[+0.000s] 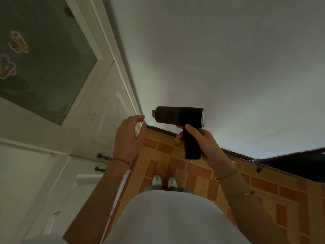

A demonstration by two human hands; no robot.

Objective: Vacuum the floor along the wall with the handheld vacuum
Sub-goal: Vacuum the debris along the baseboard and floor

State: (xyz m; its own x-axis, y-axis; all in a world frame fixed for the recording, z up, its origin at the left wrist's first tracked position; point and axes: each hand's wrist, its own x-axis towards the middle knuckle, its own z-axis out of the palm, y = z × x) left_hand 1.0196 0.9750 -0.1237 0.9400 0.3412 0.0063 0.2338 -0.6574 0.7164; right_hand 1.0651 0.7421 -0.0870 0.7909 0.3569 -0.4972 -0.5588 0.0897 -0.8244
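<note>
1. Black plastic handheld vacuum [177,115], pistol-shaped, is up at chest height in front of the white wall [219,59], well above the floor; our right hand [198,140] wraps its grip.
2. Our left hand [129,136] hangs loose beside the nozzle end, fingers relaxed, holding nothing, not touching the vacuum.
3. Step, we judge: setup, no vacuuming begun; cannot tell whether the vacuum is running.
4. Next move calls for crouching, tipping the nozzle down and running it along the dark skirting strip [235,154] where wall meets floor.
5. Orange-brown brick-pattern tiled floor [263,187] shows small pale specks near the skirting.
6. White panelled door [98,120] with frosted glass and stickers stands at left; pale shoes [164,181] near.
</note>
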